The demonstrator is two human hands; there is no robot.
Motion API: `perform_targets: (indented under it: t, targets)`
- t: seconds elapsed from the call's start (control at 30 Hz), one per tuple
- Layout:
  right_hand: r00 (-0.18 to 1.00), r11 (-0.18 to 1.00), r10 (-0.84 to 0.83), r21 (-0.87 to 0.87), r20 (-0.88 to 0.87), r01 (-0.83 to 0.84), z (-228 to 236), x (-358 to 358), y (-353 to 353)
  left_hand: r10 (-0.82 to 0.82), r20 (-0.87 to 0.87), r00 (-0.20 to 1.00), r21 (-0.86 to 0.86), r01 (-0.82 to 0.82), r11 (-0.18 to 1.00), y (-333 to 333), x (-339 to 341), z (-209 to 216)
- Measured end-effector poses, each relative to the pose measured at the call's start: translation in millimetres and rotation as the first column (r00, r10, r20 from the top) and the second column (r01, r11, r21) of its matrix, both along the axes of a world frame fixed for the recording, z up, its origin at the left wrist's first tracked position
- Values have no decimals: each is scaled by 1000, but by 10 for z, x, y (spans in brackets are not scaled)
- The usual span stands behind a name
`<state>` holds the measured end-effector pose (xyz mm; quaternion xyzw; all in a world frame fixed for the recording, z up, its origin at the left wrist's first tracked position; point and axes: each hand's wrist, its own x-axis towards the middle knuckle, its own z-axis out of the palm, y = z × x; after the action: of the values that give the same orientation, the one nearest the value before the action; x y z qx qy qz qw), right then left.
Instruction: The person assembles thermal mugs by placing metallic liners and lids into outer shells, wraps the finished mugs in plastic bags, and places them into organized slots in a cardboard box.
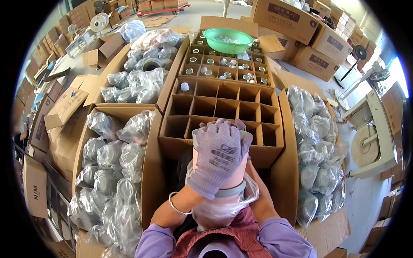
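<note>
Close to my body is a pink cylindrical vessel point(235, 174) with grey bands, standing up out of a clear plastic bag point(249, 193) bunched around its lower part. My left hand point(219, 157), in a grey-purple glove, lies across its upper part with the fingers curled over the top. My right hand point(246, 137), also gloved, grips the far right side; the left one hides most of it. Just beyond both hands stands a divided carton point(223, 148); its near compartments look empty, and a white-capped bottle point(185, 87) sits in its far left one.
Open boxes of plastic-wrapped vessels flank me on the left point(109, 152) and right point(316, 150). Farther off, a green basin point(228, 41) of small white pieces rests on another divided carton point(191, 60). Stacked cartons point(316, 62) and a standing fan point(359, 53) are at the back right.
</note>
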<state>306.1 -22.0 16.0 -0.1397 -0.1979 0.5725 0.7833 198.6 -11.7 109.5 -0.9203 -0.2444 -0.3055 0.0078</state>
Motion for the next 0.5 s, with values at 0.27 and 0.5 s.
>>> perform_targets:
  t: [0.27, 0.5]
  targets:
    - [175, 851, -247, 128, 953, 510, 524, 81, -505, -275, 712, 646, -560, 759, 332, 876, -362, -566]
    - [-538, 924, -284, 376, 793, 65, 1616, -119, -946, -306, 693, 653, -479, 734, 482, 347, -137, -772]
